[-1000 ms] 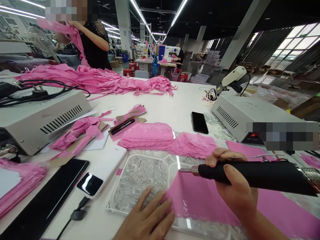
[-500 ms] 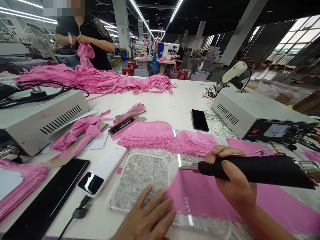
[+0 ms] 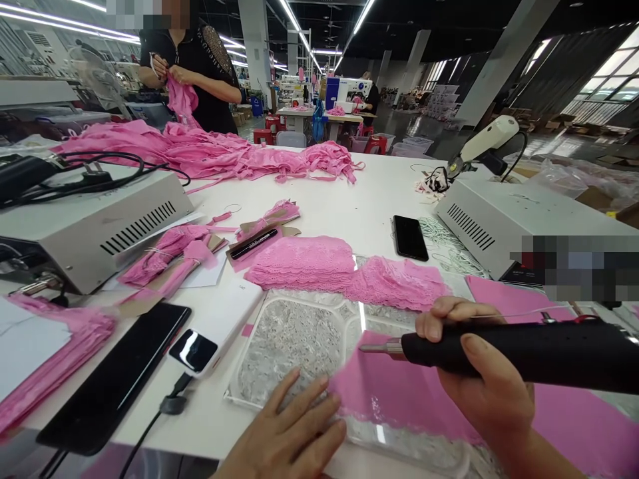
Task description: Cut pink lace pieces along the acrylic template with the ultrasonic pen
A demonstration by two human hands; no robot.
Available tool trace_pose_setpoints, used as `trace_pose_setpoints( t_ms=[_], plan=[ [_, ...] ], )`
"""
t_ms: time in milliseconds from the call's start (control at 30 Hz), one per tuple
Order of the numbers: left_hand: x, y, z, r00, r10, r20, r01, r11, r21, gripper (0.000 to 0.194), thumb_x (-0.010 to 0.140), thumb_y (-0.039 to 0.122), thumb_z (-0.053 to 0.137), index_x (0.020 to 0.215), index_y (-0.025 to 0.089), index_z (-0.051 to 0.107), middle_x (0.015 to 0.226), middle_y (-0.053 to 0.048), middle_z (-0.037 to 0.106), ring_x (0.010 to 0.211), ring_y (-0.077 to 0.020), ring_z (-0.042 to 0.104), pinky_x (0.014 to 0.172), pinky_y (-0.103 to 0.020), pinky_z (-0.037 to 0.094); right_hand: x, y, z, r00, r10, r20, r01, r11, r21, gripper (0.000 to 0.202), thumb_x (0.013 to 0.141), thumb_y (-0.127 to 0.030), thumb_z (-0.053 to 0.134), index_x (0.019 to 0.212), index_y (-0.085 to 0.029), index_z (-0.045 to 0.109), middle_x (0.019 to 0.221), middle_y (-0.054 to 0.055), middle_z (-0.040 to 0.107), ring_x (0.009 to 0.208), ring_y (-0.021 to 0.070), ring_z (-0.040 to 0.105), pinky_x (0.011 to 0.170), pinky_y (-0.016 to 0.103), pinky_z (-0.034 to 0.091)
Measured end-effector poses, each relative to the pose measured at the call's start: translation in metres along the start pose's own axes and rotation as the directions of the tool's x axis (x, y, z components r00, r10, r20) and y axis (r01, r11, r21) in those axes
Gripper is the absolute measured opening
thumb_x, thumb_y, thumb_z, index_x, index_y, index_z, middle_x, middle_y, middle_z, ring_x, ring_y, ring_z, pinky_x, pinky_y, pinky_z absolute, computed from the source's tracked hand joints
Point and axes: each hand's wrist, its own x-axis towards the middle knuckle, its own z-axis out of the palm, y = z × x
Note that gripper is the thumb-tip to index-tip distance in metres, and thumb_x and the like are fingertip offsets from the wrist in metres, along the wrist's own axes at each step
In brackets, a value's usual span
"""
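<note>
My right hand (image 3: pixel 486 372) is wrapped round a black power tool (image 3: pixel 464 351) with a pointed metal tip. The tip lies at the slanted left edge of a flat pink fabric piece (image 3: pixel 404 392); whether it presses on the cloth I cannot tell. Under the fabric is a clear plastic template (image 3: pixel 287 299) with rounded openings, over a grey mottled surface. My left hand (image 3: pixel 289 426) rests flat with fingers spread, its fingertips at the fabric's lower left corner and on the template. Behind the template sits a stack of pink lace-edged pieces (image 3: pixel 302 263).
Grey control boxes stand at the left (image 3: pixel 94 229) and right (image 3: pixel 529 206). A phone (image 3: pixel 410 237), a marker (image 3: pixel 253 243), a white power bank (image 3: pixel 229 313) and a long black device (image 3: pixel 120 372) lie around. Across the table a person (image 3: pixel 192 80) handles pink garments (image 3: pixel 224 153).
The tool tip has slid along the fabric's slanted edge, toward me and slightly left. My left hand stays flat by the corner. The whole view has shifted a little.
</note>
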Motion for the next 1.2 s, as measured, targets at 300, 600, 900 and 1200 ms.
trace_pose_setpoints(
  t_ms=[300,600,900,1200],
  plan=[
    [0.008,0.000,-0.013,1.000,-0.022,0.013,0.022,1.000,-0.020,0.040,0.097,0.045,0.054,0.122,0.014,0.063,0.128,-0.009,0.064,0.140,-0.0266,0.039,0.119,-0.052,0.021,0.001,-0.005,0.000,0.997,0.067,0.027,-0.066,0.998,-0.017,0.007,0.078,-0.029,0.072,0.079,-0.024,0.067,0.079,0.001,0.056,0.062,0.0126,0.056,0.059,0.030,0.057],
    [0.006,0.004,-0.015,0.998,-0.051,0.043,0.050,0.998,0.026,0.043,0.093,0.048,0.060,0.123,0.016,0.062,0.133,-0.009,0.061,0.140,-0.0260,0.040,0.119,-0.050,0.023,-0.009,-0.010,0.007,0.993,0.094,0.069,-0.098,0.994,0.048,0.011,0.079,-0.032,0.072,0.083,-0.023,0.068,0.082,0.001,0.056,0.061,0.0117,0.056,0.057,0.030,0.056],
    [0.003,0.005,-0.015,0.998,-0.057,0.039,0.056,0.998,0.030,0.040,0.095,0.047,0.057,0.121,0.017,0.063,0.132,-0.010,0.062,0.139,-0.0257,0.041,0.119,-0.051,0.020,-0.013,-0.008,0.012,0.989,0.098,0.113,-0.102,0.994,0.028,0.010,0.081,-0.031,0.071,0.084,-0.023,0.067,0.081,0.002,0.055,0.061,0.0130,0.056,0.056,0.032,0.056],
    [0.006,0.006,-0.019,0.996,-0.085,0.025,0.085,0.996,-0.004,0.036,0.097,0.042,0.055,0.121,0.016,0.063,0.127,-0.007,0.065,0.138,-0.0245,0.043,0.121,-0.049,0.016,-0.014,-0.010,0.017,0.988,0.101,0.116,-0.105,0.994,0.026,0.010,0.080,-0.031,0.072,0.082,-0.023,0.067,0.080,0.001,0.055,0.061,0.0117,0.055,0.059,0.030,0.056]
  ],
)
